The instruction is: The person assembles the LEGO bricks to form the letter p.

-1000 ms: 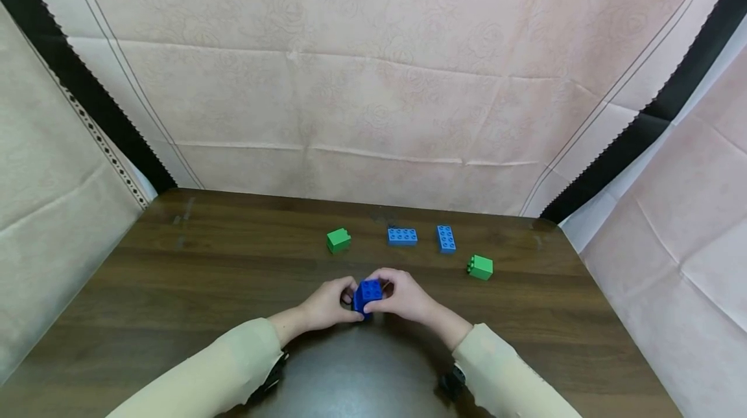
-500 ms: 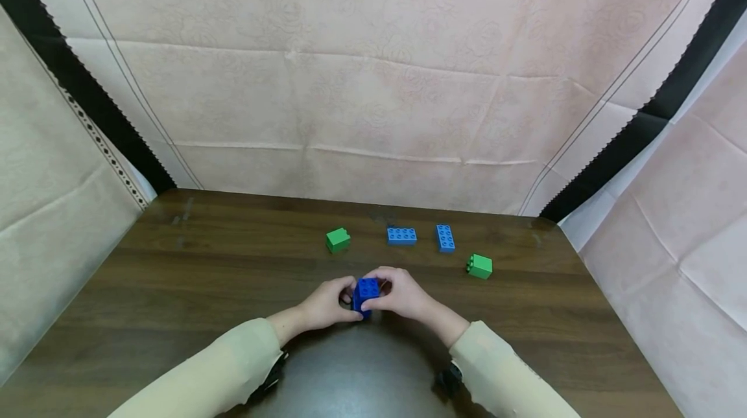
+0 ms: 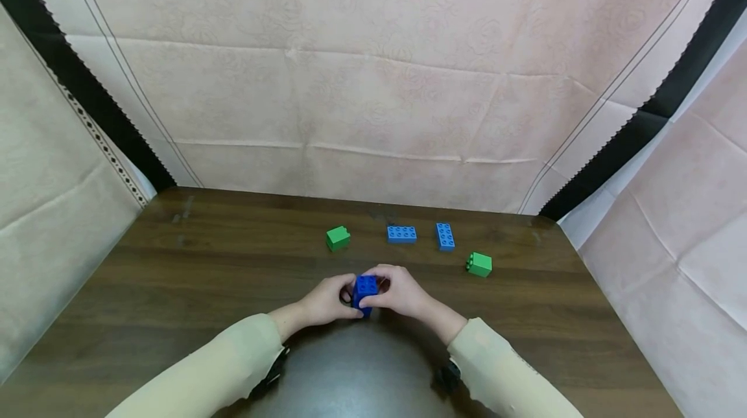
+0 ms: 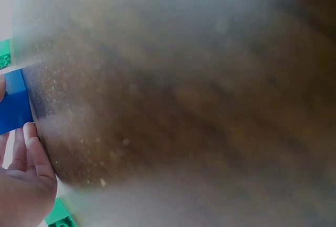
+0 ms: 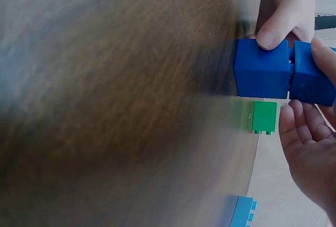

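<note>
Left hand (image 3: pixel 328 301) clamped on lower dark-blue brick (image 5: pixel 262 72); right hand (image 3: pixel 404 293) pinches upper dark-blue brick (image 5: pixel 307 77) directly over it, studs (image 5: pixel 291 55) showing in gap between. Farther out on bench (image 3: pixel 233 262): two light-blue bricks (image 3: pixel 401 234), flanked by two green bricks (image 3: pixel 338 238).

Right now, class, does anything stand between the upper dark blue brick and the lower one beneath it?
Nothing visible does: the right hand holds the upper brick above the lower brick, which the left hand grips, and only studs show in the narrow gap between.
</note>
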Tool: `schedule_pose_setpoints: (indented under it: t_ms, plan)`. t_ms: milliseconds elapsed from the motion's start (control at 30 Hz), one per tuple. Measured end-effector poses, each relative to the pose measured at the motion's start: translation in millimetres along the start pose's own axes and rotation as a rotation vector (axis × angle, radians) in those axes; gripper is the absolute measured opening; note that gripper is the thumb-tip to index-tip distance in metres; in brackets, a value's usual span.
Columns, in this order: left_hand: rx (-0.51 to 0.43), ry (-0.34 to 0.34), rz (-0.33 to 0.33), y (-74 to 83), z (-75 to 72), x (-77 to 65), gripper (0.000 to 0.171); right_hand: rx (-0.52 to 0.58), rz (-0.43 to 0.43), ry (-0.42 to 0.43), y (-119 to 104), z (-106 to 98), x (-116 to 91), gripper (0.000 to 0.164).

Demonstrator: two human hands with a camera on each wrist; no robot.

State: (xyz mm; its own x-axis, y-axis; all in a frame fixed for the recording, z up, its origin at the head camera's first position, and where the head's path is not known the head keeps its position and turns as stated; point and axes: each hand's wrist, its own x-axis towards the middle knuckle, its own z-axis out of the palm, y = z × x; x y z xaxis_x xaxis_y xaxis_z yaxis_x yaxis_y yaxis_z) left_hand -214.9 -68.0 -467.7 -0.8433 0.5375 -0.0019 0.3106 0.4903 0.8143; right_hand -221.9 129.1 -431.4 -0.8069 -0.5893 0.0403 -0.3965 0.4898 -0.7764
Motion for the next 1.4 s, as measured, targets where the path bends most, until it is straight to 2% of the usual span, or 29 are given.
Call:
schedule_pose_setpoints:
  t_ms: [267,867,1400]
  plan:
    - [0.010,0.005,0.017,0.7,-0.6,1.2,0.033,-0.067,-0.037,-0.003,1.7,0.1,2.1,0.039]
    - [0.015,-0.008,0.022,1.3,0.3,1.2,0.031,-0.064,0.004,0.007,0.9,1.8,-0.5,0.038]
    - [0.004,0.006,0.029,0.6,-0.5,1.2,0.029,-0.049,-0.027,0.024,2.9,5.9,-1.0,0.036]
